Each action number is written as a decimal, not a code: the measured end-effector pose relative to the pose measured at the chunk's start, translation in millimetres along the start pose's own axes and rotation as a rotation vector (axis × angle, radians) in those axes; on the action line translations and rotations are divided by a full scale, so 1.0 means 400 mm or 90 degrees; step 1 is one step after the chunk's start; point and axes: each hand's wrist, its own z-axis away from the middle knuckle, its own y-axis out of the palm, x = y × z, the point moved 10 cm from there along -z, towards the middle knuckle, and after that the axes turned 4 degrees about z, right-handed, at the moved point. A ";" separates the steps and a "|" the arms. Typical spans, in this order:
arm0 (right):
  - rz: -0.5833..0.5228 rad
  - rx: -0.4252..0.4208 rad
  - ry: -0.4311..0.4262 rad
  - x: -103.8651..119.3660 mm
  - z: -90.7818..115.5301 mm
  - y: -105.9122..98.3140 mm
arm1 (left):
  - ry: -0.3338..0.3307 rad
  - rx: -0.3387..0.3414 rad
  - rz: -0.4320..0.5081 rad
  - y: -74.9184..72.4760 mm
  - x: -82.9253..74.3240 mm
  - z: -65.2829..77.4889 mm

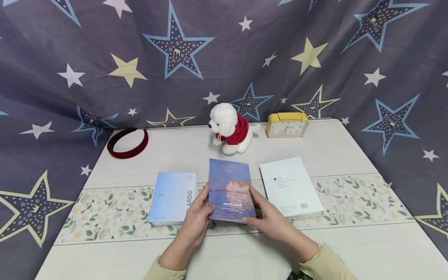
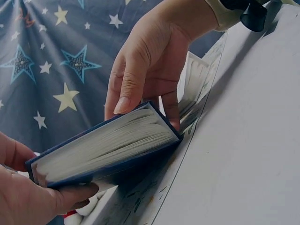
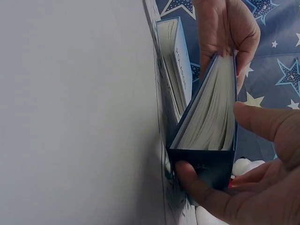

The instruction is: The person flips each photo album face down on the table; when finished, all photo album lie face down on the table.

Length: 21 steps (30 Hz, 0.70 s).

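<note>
A photo album point(image 1: 227, 177) with a purple-blue seascape cover is held between both hands, lifted off the table. My left hand point(image 1: 198, 216) grips its left side, thumb on the cover and fingers beneath. On the opposite side, my right hand point(image 1: 268, 219) pinches the lower right edge. The wrist views show the thick page block of the album point(image 2: 108, 145) between dark blue covers. To the left lies a light blue album point(image 1: 173, 196) lettered partly "LAROID", partly behind my left hand. A white book point(image 1: 290, 186) with a barcode lies to the right.
A white plush dog point(image 1: 229, 128) in a red hoodie stands behind the album. At the back right is a yellow alarm clock point(image 1: 287, 125); at the back left, a dark red headband point(image 1: 127, 151). A starry curtain point(image 1: 217, 58) hangs behind the white table point(image 1: 350, 249).
</note>
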 end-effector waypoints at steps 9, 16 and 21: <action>0.034 0.004 0.007 -0.002 0.003 -0.005 | -0.011 -0.028 -0.052 -0.006 0.011 -0.008; 0.061 -0.006 0.004 -0.005 0.006 -0.011 | -0.025 -0.050 -0.102 -0.015 0.021 -0.012; 0.086 -0.014 0.012 -0.008 0.009 -0.015 | -0.040 -0.061 -0.127 -0.022 0.030 -0.013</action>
